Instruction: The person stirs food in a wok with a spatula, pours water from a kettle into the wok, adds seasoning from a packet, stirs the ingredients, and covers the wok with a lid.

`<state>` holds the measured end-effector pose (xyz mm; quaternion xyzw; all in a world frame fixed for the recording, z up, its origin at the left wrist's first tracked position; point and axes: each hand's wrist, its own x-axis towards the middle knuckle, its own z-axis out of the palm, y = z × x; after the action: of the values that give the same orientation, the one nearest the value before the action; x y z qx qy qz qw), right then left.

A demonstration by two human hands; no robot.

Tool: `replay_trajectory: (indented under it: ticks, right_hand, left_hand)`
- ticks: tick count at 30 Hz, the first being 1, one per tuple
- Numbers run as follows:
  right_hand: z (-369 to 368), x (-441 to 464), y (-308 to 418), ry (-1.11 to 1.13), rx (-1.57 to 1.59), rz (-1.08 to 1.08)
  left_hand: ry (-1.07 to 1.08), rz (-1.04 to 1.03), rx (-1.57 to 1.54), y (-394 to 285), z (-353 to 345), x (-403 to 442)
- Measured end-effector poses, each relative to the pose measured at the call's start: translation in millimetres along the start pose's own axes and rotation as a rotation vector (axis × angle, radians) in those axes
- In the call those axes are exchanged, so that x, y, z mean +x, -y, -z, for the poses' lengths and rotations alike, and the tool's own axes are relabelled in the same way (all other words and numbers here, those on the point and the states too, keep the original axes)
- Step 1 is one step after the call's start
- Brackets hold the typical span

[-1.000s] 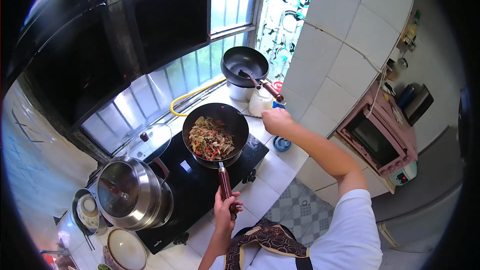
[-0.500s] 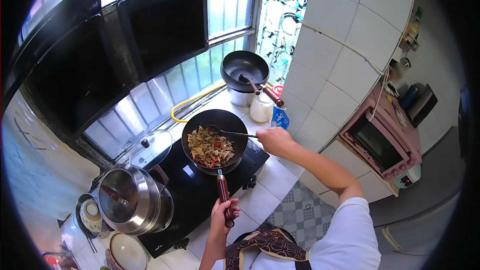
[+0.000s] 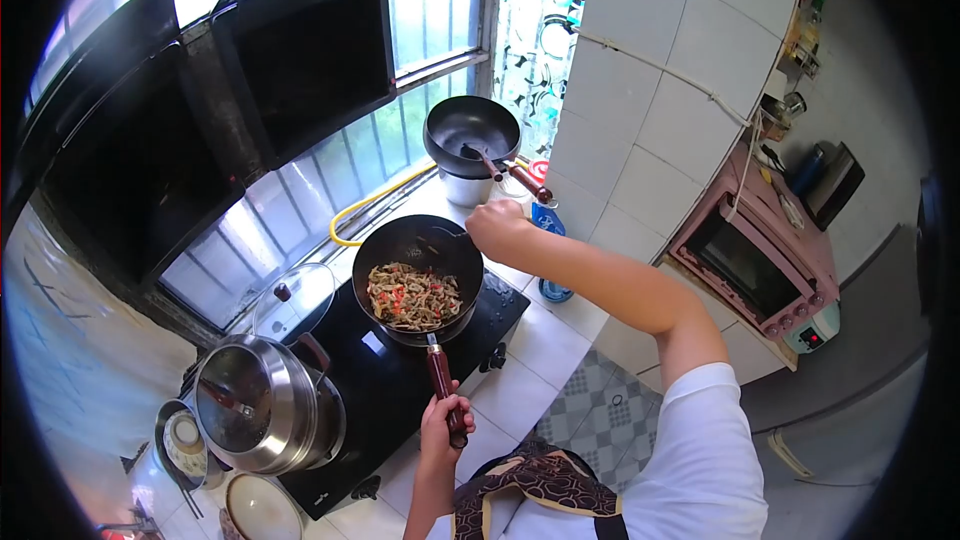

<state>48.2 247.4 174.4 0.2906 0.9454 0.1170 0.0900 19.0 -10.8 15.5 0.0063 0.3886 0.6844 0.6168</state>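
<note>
My left hand (image 3: 447, 420) is wrapped round the dark red handle (image 3: 440, 370) of a black frying pan (image 3: 465, 265) on the stove. Chopped stir-fried food (image 3: 412, 298) with red pieces lies in the pan's near half. Over the pan's far right rim, my right hand (image 3: 498, 230) is closed on a dark-handled ladle (image 3: 452, 230); most of the ladle is hidden by the hand and the rim.
Left of the pan, a lidded steel steamer pot (image 3: 270, 405) stands on the black stove (image 3: 385, 390), near a glass lid (image 3: 295, 300). Another black pan (image 3: 475, 125) rests on a white container at the window. A pink oven (image 3: 750, 260) stands at right.
My right hand has moved left and up to the pan's rim, bringing the ladle's handle steeper. The food has shifted toward the pan's near side. My left hand keeps its hold.
</note>
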Motion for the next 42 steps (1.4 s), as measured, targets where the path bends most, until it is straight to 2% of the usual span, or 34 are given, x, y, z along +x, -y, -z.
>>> replay_trajectory:
  ticks: [2,3,4,6,7,9,10,13,15,16,25,27,28,30,33,42]
  right_hand:
    - [5.5,12.6,-0.3,0.161,0.028,-0.083]
    - [4.2,18.2,-7.0,0.184,-0.021,-0.039]
    - [13.9,24.3,-15.8,0.481,-0.001,0.031]
    - [-11.1,48.8,-47.1,0.842,0.178,0.059]
    - [-23.2,46.8,-53.3,0.846,0.179,0.062]
    - [-44.3,39.0,-62.8,0.993,0.520,-0.160]
    - [-56.1,29.2,-56.9,0.989,0.667,-0.138]
    - [-86.2,7.4,-27.7,0.885,1.025,-0.162]
    - [-109.5,1.3,-16.9,0.768,1.120,-0.199]
    - [-106.6,-6.7,-10.2,0.689,1.101,-0.201]
    - [-107.8,-52.7,-18.0,0.446,1.124,-0.236]
    - [-103.6,-66.3,-19.3,-0.079,0.767,-0.017]
    - [-97.5,-73.2,-15.0,-0.079,0.766,-0.016]
    - [-82.8,-84.0,-5.2,-0.204,0.511,-0.163]
    - [-80.7,-89.6,5.9,-0.200,0.327,-0.258]
    - [-87.6,-100.6,6.0,-0.456,0.243,-0.317]
  left_hand:
    - [-0.009,0.006,0.002,0.0,-0.4,-0.6]
    - [0.002,-0.001,0.008,-0.1,-0.3,0.0]
    - [0.011,-0.007,0.015,-0.1,-0.1,0.3]
    - [0.016,0.013,-0.005,-0.9,0.3,0.3]
    - [0.025,0.026,-0.032,-1.3,0.5,0.3]
    - [0.026,0.024,-0.041,-1.5,-0.3,0.4]
    - [0.030,0.022,-0.048,-1.2,-0.6,0.3]
    - [0.049,0.006,-0.038,0.6,-1.3,1.1]
    - [0.048,-0.003,-0.047,0.3,-2.0,0.7]
    - [0.057,0.007,-0.039,-0.1,-2.8,0.8]
    - [0.045,0.018,-0.035,1.8,-1.7,-0.2]
    - [0.050,0.013,-0.040,2.4,-1.9,1.0]
    - [0.045,0.014,-0.033,3.0,-1.4,0.7]
    - [0.042,0.006,-0.024,1.6,-1.2,1.2]
    - [0.043,0.003,-0.025,2.1,-2.1,0.7]
    - [0.061,0.017,-0.067,2.0,-1.1,0.1]
